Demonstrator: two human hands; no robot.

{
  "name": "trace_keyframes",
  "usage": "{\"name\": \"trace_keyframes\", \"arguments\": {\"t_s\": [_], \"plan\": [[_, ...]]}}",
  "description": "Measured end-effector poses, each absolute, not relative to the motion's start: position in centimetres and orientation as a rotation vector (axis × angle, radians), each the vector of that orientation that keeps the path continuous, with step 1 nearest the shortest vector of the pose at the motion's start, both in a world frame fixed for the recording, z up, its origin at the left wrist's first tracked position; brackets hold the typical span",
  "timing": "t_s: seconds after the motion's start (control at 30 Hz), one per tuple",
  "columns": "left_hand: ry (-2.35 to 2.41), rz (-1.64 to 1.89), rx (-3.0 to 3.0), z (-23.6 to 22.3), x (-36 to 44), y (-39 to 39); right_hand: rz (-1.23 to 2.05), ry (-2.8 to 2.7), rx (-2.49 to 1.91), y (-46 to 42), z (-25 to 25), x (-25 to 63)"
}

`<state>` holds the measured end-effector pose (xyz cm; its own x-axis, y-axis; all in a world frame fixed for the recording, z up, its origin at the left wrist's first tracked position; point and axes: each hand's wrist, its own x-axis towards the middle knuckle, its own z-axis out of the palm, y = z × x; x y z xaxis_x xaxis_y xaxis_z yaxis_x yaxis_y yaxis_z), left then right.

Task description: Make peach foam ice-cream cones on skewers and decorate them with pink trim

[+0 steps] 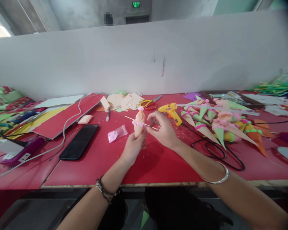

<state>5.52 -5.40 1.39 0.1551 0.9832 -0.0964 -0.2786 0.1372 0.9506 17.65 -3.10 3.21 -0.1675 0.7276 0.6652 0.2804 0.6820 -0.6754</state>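
Observation:
My left hand (132,149) is closed round the lower tip of a small craft ice-cream cone (140,116). The cone stands upright, peach-coloured, with a ring of pink pompoms round its middle and a pink ball on top. Between the fingers of my right hand (164,129) is a thin wooden stick (129,118), slanting across the cone at the pompom ring. Whether the stick touches the pompoms I cannot tell. To the left of the cone lies a small clear bag of pink bits (117,133). A yellow glue gun (172,112) rests just beyond my right hand.
Several finished-looking craft cones (220,123) are heaped on the right, near the glue gun's black cord (230,159). A black phone (79,142) lies at left. Behind are peach paper scraps (124,101) and scissors (150,103). A white cable (66,124) crosses the left side.

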Motion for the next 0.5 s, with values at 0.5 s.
{"name": "trace_keyframes", "arguments": {"t_s": [0.5], "plan": [[1.012, 1.202, 1.208, 1.01, 5.29, -5.35, 0.815, -1.757, -0.839, -3.30, 3.87, 17.86]]}}
